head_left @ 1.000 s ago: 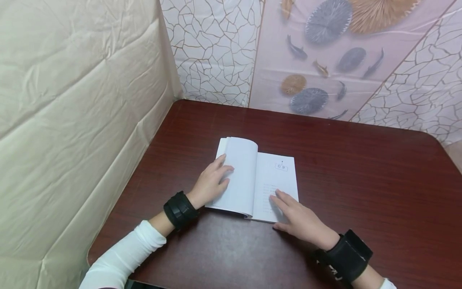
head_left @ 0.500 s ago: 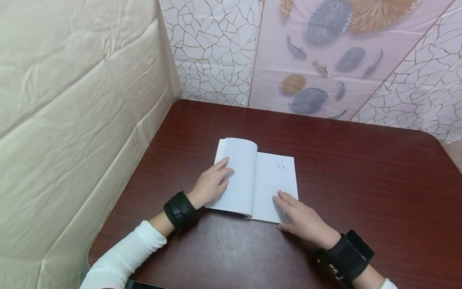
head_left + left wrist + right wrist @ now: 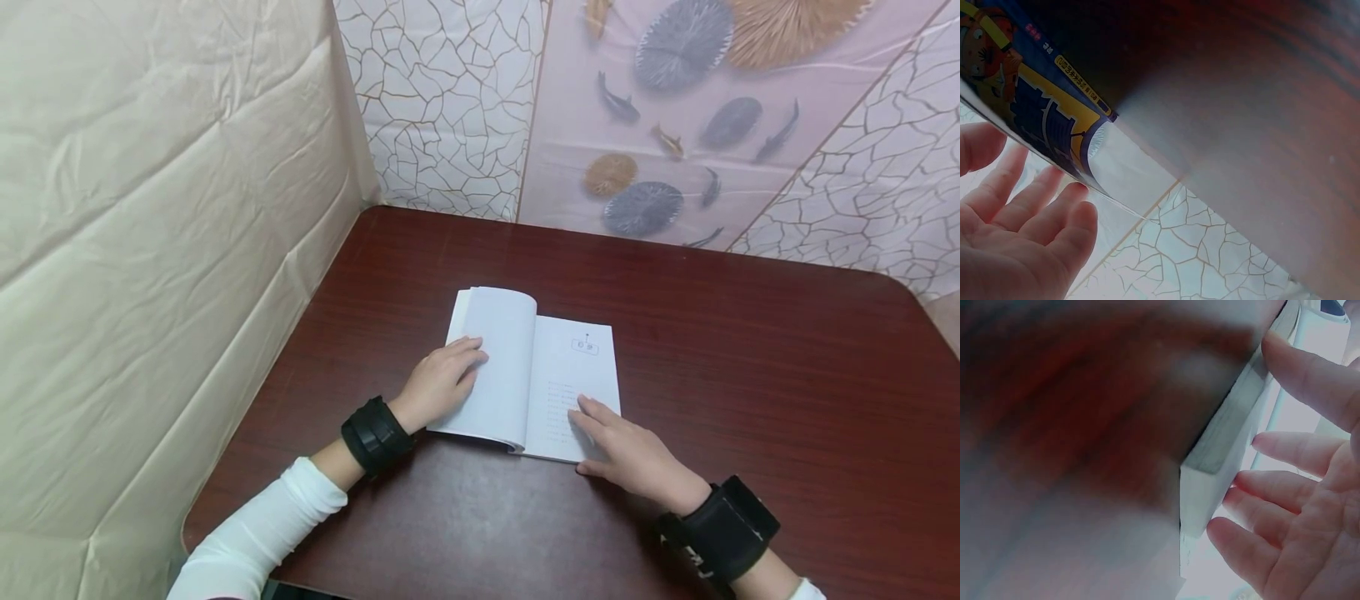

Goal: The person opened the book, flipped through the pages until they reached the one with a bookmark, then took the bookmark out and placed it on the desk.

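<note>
Left hand [image 3: 438, 385]: flat on book's [image 3: 558, 375] left page, fingers now lower.
Right hand [image 3: 626, 454]: flat, slid slightly right.

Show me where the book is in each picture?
Head view: the open book lies in the middle of the dark red table, with the left hand on its left page and the right hand on its right page.
Left wrist view: its blue and yellow cover fills the upper left.
Right wrist view: its white page edge runs down the middle.
Shared landmark: the table.
</note>
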The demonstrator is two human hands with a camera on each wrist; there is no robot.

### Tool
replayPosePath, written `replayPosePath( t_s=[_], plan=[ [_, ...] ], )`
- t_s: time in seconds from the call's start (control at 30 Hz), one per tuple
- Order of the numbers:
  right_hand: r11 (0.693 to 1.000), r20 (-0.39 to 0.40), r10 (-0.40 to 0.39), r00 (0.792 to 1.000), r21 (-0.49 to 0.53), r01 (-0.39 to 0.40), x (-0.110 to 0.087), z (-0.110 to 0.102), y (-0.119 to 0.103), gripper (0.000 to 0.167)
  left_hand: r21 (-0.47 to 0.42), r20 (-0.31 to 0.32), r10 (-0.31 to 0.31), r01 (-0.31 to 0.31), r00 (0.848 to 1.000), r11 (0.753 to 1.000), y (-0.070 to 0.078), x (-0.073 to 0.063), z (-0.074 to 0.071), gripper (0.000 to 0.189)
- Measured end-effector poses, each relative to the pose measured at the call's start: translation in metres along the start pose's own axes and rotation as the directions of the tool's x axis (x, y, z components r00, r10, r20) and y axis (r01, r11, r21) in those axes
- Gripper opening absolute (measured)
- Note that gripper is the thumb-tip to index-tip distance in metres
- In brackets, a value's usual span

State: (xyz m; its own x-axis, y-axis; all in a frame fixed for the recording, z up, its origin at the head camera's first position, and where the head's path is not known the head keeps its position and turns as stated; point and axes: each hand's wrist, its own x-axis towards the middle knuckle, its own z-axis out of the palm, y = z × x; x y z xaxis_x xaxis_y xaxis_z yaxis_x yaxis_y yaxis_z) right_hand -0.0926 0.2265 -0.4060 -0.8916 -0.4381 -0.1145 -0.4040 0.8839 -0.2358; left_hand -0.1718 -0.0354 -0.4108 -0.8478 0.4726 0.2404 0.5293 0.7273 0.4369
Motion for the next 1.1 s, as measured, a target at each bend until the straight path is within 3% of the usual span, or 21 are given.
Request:
replayPosePath(
  t_s=[0.73,1.1],
  plan=[
    [1.000,0.025,0.013,1.000,0.026,-0.014,0.0009,-0.0086,0.0019,0.059,0.027,0.004,-0.004,0.004,1.000,1.000,-0.0003,0.0001,0.0009,0.027],
    [0.998,-0.001,-0.011,1.000,-0.054,0.011,-0.0013,-0.0051,0.0023,0.054,0.035,0.012,-0.008,0.008,1.000,0.999,0.0009,0.0001,-0.0003,0.027]
  ],
)
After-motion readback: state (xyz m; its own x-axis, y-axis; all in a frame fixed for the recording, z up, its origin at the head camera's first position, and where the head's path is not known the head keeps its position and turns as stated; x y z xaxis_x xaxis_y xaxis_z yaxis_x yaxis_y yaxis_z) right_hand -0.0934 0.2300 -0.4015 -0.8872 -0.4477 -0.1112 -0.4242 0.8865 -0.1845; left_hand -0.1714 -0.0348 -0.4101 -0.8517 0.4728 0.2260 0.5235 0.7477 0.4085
